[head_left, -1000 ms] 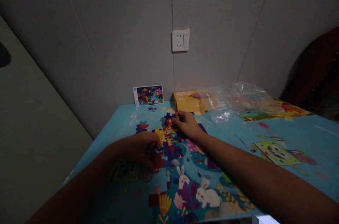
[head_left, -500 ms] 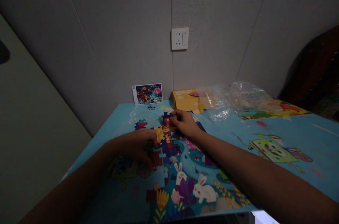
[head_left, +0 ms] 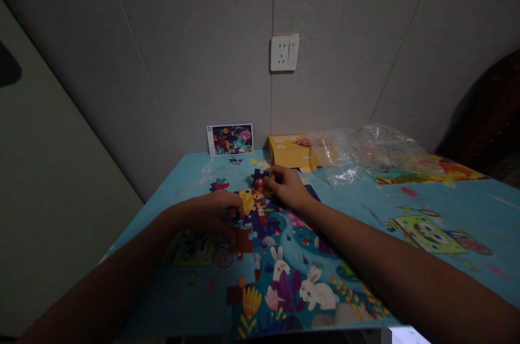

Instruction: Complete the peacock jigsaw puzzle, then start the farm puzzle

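A partly joined jigsaw puzzle [head_left: 292, 257] with white rabbits, flowers and a blue stream lies on the table in front of me. My right hand [head_left: 286, 187] is at its far end, thumb and finger pinched on a dark blue and red puzzle piece [head_left: 259, 177]. My left hand [head_left: 217, 211] rests at the puzzle's left side by a yellow piece [head_left: 246, 201]; its fingers are bent and the thumb stands apart, over a dark red piece [head_left: 242, 241]. A loose blue and red piece [head_left: 219, 185] lies just beyond my left hand.
A picture card [head_left: 231, 140] leans against the wall, with a small dark piece [head_left: 235, 161] before it. A yellow box [head_left: 292, 151] and crumpled clear plastic bags [head_left: 365, 151] are at the back right. The tablecloth [head_left: 345, 198] is blue with cartoon prints. A wall socket [head_left: 284, 53] is above.
The whole view has shifted slightly. My right hand keeps its pinch on the piece at nearly the same spot. My left hand stays by the puzzle's left edge, barely moved.
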A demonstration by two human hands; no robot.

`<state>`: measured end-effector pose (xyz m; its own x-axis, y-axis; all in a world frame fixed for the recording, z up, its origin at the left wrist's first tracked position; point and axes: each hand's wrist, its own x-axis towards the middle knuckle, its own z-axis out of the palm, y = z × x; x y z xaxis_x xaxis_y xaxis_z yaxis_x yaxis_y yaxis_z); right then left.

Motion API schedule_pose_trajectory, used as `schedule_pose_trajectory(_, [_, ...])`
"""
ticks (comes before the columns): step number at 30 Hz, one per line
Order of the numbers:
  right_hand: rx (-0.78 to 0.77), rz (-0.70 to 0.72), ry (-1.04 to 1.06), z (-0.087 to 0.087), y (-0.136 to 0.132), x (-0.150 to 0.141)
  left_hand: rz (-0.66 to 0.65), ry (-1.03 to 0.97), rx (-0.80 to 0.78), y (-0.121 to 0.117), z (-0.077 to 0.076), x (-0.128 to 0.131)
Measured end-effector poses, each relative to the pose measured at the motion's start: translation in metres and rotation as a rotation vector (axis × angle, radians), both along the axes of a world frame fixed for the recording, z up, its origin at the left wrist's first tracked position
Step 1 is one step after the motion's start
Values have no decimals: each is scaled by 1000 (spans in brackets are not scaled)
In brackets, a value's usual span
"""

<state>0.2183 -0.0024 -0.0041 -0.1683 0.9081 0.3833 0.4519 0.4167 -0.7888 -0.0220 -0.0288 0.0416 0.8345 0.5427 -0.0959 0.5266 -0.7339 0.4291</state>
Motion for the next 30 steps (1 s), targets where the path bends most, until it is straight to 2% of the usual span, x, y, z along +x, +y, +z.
schedule_pose_trajectory(7, [0,12,-2,2,-3,-1,-136,-63,-22,-4,2,4])
schedule_pose_trajectory(15, [20,15,-3,-4,0,0,-89,-41,-27,-3,4,1])
schedule_pose_trajectory(21, [4,43,3,-3,-2,-1,-96,-11,19,-13,7,7])
schedule_pose_trajectory(26, [14,33,-36,-2,-2,-1,-114,-7,23,-12,6,5])
schedule_pose_trajectory(30, [16,34,-36,-2,-2,0,-49,19,-13,-12,8,5])
